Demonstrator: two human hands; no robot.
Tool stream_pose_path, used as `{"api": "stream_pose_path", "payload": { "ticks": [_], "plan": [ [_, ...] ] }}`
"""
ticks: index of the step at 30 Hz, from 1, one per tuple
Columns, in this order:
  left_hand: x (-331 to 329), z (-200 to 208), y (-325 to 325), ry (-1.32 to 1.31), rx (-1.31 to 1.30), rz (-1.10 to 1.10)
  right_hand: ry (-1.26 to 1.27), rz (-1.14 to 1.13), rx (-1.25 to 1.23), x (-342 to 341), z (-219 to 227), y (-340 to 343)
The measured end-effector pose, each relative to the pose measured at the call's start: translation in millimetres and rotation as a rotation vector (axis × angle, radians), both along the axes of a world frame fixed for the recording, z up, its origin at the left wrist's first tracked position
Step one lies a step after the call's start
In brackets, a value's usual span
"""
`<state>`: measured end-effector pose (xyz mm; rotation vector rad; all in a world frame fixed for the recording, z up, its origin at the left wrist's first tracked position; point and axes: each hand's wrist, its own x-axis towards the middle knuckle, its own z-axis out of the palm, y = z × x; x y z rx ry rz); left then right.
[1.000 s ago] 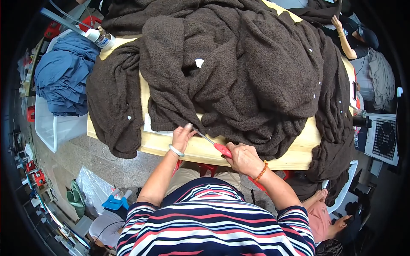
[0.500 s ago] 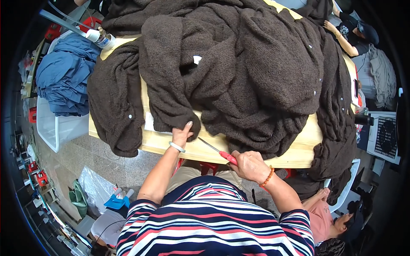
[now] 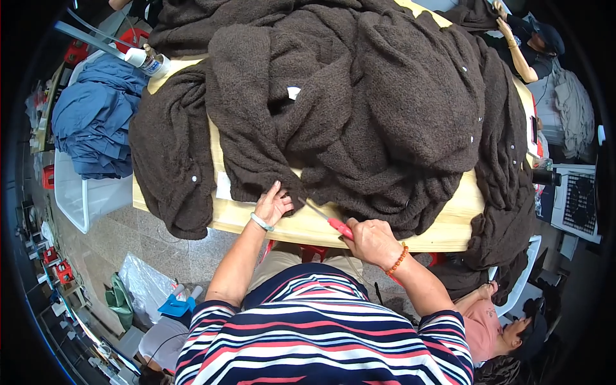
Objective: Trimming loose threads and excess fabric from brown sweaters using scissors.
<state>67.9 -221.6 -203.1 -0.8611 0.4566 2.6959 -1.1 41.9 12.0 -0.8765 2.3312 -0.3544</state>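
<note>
Dark brown knitted garments lie heaped over the light wooden table. At the table's near edge my left hand rests against the hem of one piece, palm partly turned up, fingers apart and lightly bent. My right hand is closed round the red handle of a slim tool with a narrow metal shaft. Its tip reaches the brown cloth just right of my left hand; what exactly the tool is I cannot make out. A white paper piece lies left of my left hand, partly under the cloth.
A whitish bottle stands at the table's far left corner. Beyond it, blue garments fill a translucent bin. One person works at the far right; another in pink sits at the near right. A blue dustpan is at lower left.
My left hand has loosened its grasp on the brown hem and turned palm up, fingers spreading. The red-handled tool has shifted slightly up and left toward the cloth.
</note>
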Motion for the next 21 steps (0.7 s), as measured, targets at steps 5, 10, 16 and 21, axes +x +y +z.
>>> {"api": "stream_pose_path", "payload": {
  "ticks": [5,10,16,21],
  "plan": [
    [-16.4,42.9,9.6,-0.128,-0.146,-0.068,-0.139,0.149,-0.015,-4.9,-2.1,0.5],
    [-27.5,110.3,-48.2,-0.191,-0.553,-0.137,-0.061,-0.016,-0.171,-23.9,-6.5,11.0],
    [-1.5,190.2,-328.5,-0.222,-1.345,0.706,-0.07,-0.169,-0.179,-33.7,0.7,6.7],
    [-31.5,175.6,-151.7,-0.006,-2.441,0.128,-0.035,-0.253,-0.084,-33.9,-15.2,7.4]
  ]
}}
